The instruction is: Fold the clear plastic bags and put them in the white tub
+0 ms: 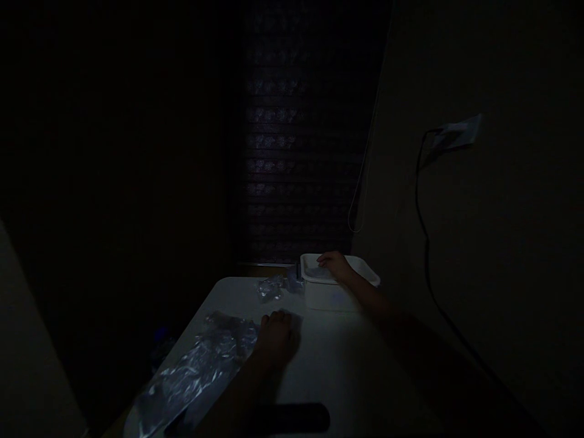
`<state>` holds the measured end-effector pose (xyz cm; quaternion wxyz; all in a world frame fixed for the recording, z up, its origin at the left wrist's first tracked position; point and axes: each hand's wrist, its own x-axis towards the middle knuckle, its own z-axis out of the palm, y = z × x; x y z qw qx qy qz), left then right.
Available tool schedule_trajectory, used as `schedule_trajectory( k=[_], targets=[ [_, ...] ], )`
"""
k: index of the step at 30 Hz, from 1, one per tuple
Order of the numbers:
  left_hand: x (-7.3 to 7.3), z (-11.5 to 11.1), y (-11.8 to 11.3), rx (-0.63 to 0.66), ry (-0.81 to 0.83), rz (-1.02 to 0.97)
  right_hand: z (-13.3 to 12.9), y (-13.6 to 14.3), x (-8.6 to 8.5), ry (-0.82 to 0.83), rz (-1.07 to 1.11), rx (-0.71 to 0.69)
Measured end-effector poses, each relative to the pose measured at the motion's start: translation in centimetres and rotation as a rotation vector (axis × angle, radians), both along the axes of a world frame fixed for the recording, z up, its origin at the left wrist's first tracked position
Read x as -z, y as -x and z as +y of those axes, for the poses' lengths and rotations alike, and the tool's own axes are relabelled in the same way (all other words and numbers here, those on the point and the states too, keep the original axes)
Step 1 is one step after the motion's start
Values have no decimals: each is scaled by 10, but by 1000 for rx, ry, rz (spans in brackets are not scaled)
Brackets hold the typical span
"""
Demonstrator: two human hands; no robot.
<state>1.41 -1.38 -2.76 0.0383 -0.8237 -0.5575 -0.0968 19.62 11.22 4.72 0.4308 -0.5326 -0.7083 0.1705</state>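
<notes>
The right hand (335,265) reached into the single white tray (365,267) at the table's (347,359) far edge, fingers curled over something too dim to identify, so its grip could not be told. The left hand (276,333) lay flat and open beside one long crumpled plastic sheet (201,368). Two smaller clear wrappers (278,286) sat just left of the tray, perhaps already emptied.

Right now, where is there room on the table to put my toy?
Bare table lies between the left hand, the white tub where the right hand rests, and the dark bar. The left side is crowded with crinkly plastic.
</notes>
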Motion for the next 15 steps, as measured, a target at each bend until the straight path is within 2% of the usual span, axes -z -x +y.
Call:
schedule_trajectory(
  k=[3, 6, 9, 13, 15],
  targets=[
    [-1, 0, 0, -8, 22, 21, -13, -8, -11, -101, 57, 104],
    [-2, 0, -1, -17, 46, 40, -36, -11, -11, -209, 19, 234],
    [-2, 1, -1, -27, 58, 53, -62, -9, 9, -237, -50, 241],
    [-1, 5, 3, -26, 63, 96, -87, -3, 49, -46, -219, 199],
    [1, 7, 5, -16, 80, 129, -94, -3, 63, 33, -363, 171]
  ],
)
